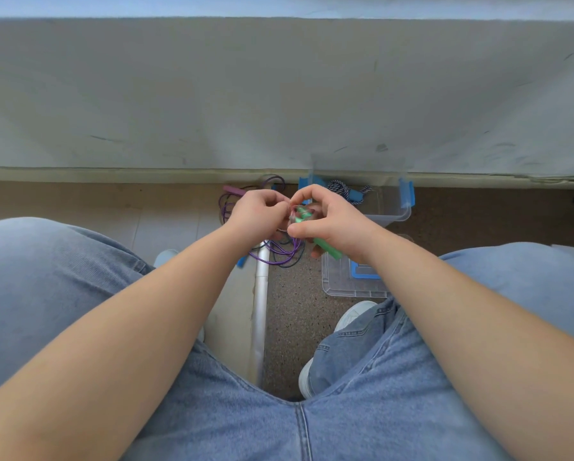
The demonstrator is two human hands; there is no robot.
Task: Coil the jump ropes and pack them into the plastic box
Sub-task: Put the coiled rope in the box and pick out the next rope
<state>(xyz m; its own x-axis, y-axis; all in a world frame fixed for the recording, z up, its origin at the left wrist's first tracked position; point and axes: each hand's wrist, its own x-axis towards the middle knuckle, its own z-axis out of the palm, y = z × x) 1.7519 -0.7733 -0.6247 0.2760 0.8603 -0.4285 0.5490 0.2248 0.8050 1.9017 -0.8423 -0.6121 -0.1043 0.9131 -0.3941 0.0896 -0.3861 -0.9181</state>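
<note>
Both hands, left hand [257,212] and right hand [333,221], grip a green-handled jump rope [327,246] above the plastic box [390,219].

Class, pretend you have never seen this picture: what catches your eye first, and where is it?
Two bare hands meet at the centre of the view, above the floor: the left hand and right hand both grip a green-handled jump rope. Beneath them purple ropes lie tangled on the floor. Just beyond the right hand stands a clear plastic box with blue latches.

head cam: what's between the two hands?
In the head view, a green-handled jump rope lies between them. The left hand and the right hand both grip it.
</note>
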